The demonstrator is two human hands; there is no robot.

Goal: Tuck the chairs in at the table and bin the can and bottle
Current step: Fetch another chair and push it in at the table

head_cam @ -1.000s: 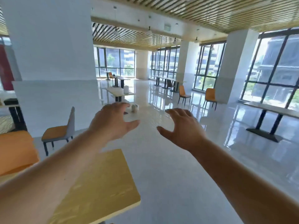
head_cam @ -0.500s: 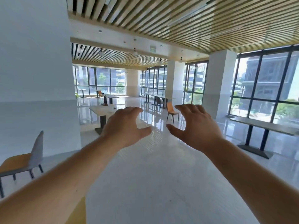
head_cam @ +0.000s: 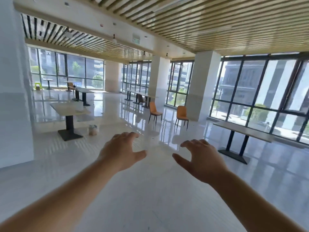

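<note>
Ahead, across bare floor to the two orange chairs (head_cam: 168, 113) standing loose at far centre, well apart from any table — left hand (head_cam: 121, 151) and right hand (head_cam: 199, 158) spread empty, ready for backrests; can, bottle unseen.

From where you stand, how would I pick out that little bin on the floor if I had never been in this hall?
Find the big white pillar on the left, then the pale single-legged table just right of it. The small bin stands on the shiny floor beside that table's dark base plate, towards the middle of the hall. It is the only low, pale, round container there; everything else nearby is tables or chairs.
</note>
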